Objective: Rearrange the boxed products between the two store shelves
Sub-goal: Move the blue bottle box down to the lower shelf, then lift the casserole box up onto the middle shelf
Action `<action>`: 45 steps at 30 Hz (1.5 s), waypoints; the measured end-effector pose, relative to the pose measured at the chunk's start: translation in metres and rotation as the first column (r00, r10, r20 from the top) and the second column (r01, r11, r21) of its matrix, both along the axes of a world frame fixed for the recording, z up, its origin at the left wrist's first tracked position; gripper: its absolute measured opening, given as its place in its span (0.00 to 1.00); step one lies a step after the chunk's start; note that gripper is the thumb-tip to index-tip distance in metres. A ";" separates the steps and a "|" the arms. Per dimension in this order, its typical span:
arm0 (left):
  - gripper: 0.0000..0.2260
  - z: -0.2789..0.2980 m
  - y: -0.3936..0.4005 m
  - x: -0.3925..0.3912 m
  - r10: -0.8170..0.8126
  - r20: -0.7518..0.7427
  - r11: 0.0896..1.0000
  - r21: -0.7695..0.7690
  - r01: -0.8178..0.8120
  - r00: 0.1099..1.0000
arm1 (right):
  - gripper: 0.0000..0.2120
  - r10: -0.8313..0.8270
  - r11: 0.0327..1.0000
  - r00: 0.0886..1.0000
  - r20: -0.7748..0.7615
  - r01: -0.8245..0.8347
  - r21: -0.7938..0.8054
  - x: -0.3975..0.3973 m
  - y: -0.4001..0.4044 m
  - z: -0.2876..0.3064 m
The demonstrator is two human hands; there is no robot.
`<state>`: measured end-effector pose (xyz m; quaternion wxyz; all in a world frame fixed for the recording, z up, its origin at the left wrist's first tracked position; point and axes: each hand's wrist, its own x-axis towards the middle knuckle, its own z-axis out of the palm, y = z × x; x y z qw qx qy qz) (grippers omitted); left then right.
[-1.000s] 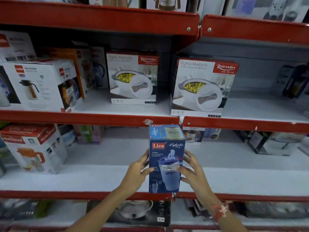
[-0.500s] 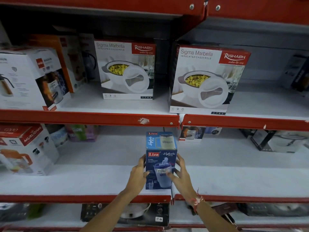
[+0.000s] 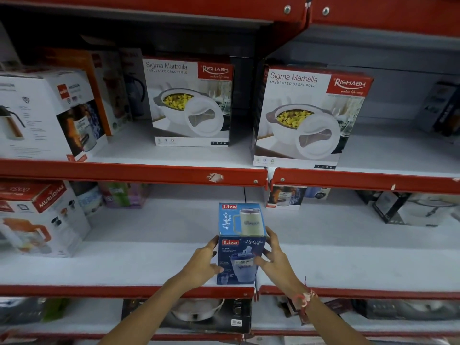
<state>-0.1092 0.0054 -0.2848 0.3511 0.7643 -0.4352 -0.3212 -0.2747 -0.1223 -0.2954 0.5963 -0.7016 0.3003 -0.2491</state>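
A tall blue Liza box (image 3: 241, 242) stands upright near the front edge of the lower white shelf (image 3: 149, 265), right at the seam between the two shelf units. My left hand (image 3: 202, 263) grips its left side and my right hand (image 3: 275, 257) grips its right side, thumbs on the front face. On the upper shelf (image 3: 174, 155) stand two white Sigma Marbella casserole boxes, one left of the seam (image 3: 190, 100) and one right of it (image 3: 308, 118).
A white flask box (image 3: 47, 113) and orange boxes fill the upper shelf's left. A Murlidhar jug box (image 3: 37, 217) sits at the lower left. Small boxes (image 3: 286, 197) and a dark carton (image 3: 408, 207) stand at the back right. Red shelf lips (image 3: 124, 170) run across.
The Liza box has gone from held in front of the shelf lip to standing on the lower shelf, further in. Both hands stayed on its sides. The view moved closer.
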 end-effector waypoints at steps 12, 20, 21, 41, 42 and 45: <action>0.26 0.138 0.014 0.028 -0.055 0.205 0.991 -0.111 0.079 0.977 | 0.18 -0.181 0.891 0.982 0.052 0.186 -0.415 -0.028 -0.011 0.114; 0.16 0.234 -0.056 0.020 0.185 0.139 0.761 -0.646 -0.052 0.973 | 0.19 -0.362 0.727 0.839 0.407 0.527 -0.440 -0.019 -0.077 0.229; 0.18 0.237 -0.067 0.019 0.202 0.115 0.738 -0.671 -0.074 0.973 | 0.21 -0.386 0.714 0.820 0.422 0.556 -0.426 -0.018 -0.088 0.234; 0.24 0.238 -0.125 0.021 0.121 0.117 0.732 -0.681 -0.009 0.986 | 0.20 -0.228 0.923 0.922 0.314 0.307 -0.233 -0.040 -0.137 0.251; 0.25 0.240 -0.116 0.021 0.127 0.119 0.721 -0.693 -0.009 0.985 | 0.22 -0.208 0.927 0.926 0.316 0.289 -0.238 -0.044 -0.129 0.256; 0.21 0.246 -0.083 0.019 0.116 0.106 0.692 -0.722 -0.004 0.988 | 0.25 -0.158 0.937 0.943 0.292 0.236 -0.257 -0.057 -0.098 0.264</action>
